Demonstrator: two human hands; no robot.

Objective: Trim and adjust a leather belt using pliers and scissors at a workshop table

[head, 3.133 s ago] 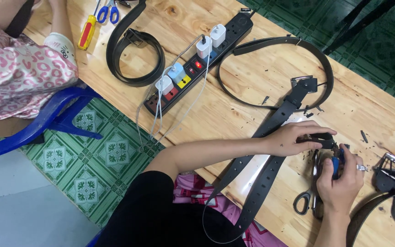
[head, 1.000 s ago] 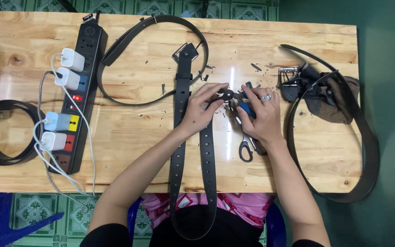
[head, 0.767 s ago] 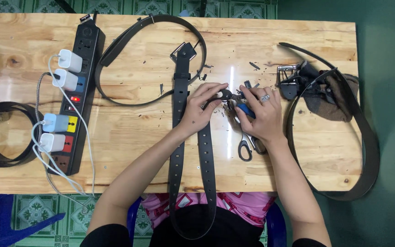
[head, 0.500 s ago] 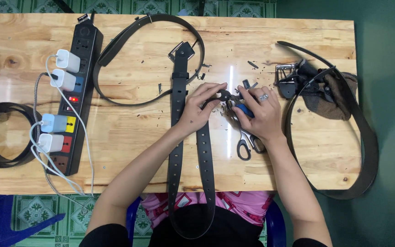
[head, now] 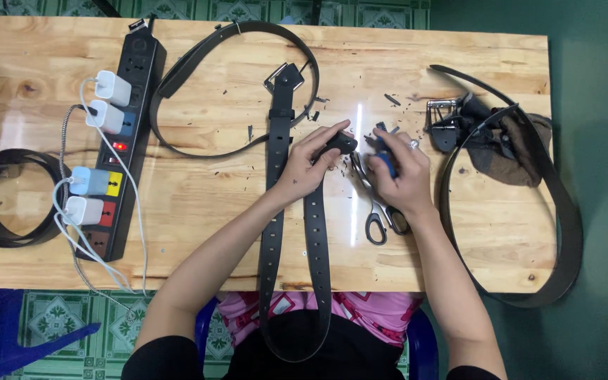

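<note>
Nearest me, the black belt [head: 316, 239] loops off the table's front edge toward my lap and runs back up the wooden table [head: 198, 204] in two strands, the left strand reaching the buckle [head: 284, 76] farther away. Change against half a second ago: my hands have drawn slightly apart, and a small gap shows between them where they were nearly touching; the scissors [head: 378, 211] lie where they were, under my right wrist. My reading is that the work on the belt end has shifted from a joint grip to each hand holding its own part. My left hand [head: 311, 165] is clenched around the free end of the belt's right strand, a short dark tip [head: 344, 143] poking out just past the thumb and forefinger. My right hand [head: 402, 176] is curled closed on a small blue-handled tool [head: 385, 163], its tip aimed across the gap at the belt end, close but apart from it. Dark scraps [head: 395, 100] are scattered on the wood just beyond the hands. Farther out: a second belt [head: 564, 211] curving at the right with a brown cloth bundle [head: 511, 144], another belt [head: 233, 84] looped behind the buckle, and the power strip [head: 122, 134] with its plugged chargers at the left.
</note>
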